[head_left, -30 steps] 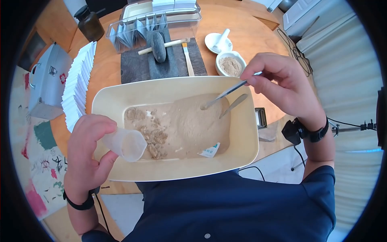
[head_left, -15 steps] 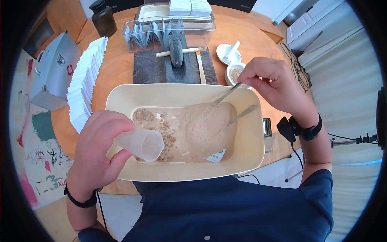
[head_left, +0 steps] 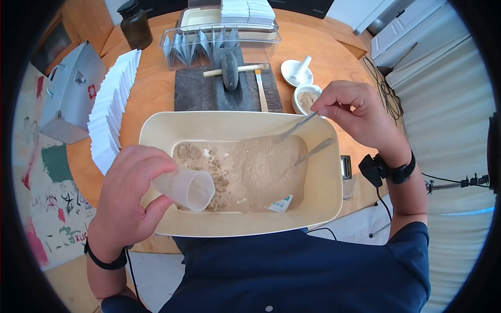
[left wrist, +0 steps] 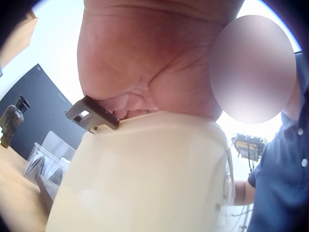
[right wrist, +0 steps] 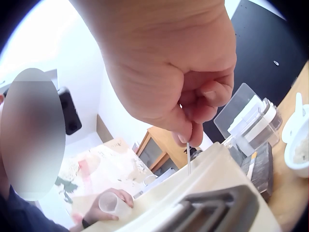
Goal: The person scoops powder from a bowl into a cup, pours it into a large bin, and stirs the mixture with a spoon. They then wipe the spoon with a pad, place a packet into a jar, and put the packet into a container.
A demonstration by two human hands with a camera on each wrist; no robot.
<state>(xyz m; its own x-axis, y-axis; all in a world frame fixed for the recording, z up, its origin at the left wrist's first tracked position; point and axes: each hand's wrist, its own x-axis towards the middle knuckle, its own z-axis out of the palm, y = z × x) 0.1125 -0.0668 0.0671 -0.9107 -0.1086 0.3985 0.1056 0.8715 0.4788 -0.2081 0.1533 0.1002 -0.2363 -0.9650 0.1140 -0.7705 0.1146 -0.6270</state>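
Note:
My left hand [head_left: 130,195] holds a translucent plastic cup [head_left: 180,188] by its sides, tilted with its mouth facing right, over the near left part of a cream tub [head_left: 182,123]. At the tub's far right rim, my right hand [head_left: 360,112] pinches a thin metal spatula [head_left: 298,127] between thumb and fingertips. Its lower end meets the far edge of the fine tan powder [head_left: 266,169]. A second metal spatula [head_left: 315,150] leans in the powder at the right. Darker crumbly lumps [head_left: 190,152] lie at the left of the tub, and a small printed paper piece [head_left: 280,204] at the near right.
Behind the tub are a dark slab [head_left: 193,94] with a grinding stone [head_left: 229,71], a flat brush [head_left: 261,89] and a clear box [head_left: 219,49]. A white mortar [head_left: 297,96] of powder stands far right. Folded white papers [head_left: 116,104] line the left.
The head view has shifted, so the table things appear farther right. My right hand has moved left relative to the tub, and its spatula stands steeper. My left hand keeps the cup tilted.

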